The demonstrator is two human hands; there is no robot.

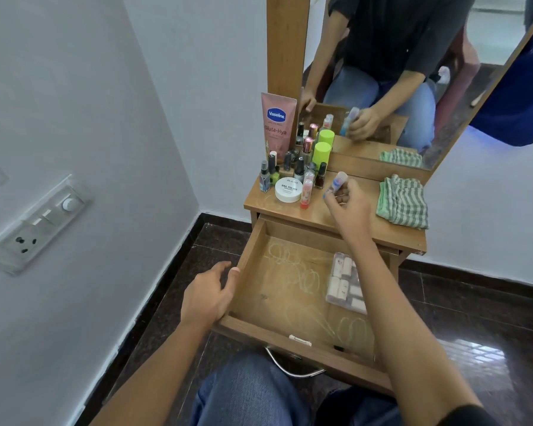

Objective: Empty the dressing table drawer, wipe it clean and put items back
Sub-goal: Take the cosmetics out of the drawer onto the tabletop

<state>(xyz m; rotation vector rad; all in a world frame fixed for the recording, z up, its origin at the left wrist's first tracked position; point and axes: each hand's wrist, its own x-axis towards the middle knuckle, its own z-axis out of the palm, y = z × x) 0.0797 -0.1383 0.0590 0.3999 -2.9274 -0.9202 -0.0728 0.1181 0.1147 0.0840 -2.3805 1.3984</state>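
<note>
Pinching a blue tube point(339, 180) w/ right hand point(349, 208) over table point(317, 214) centre; left hand point(206, 296) rests loose-fingered on left edge of drawer point(249, 261).

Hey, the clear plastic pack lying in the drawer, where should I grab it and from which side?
Probably from above, grip pinching its left long edge: the clear plastic pack lies flat on the drawer floor, its right side hidden under the right forearm, leaving the left edge free.

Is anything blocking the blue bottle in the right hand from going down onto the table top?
Nothing visible. Only the wood of the table top shows below the blue bottle; the pink bottle stands to its left, the striped cloth to its right.
</note>
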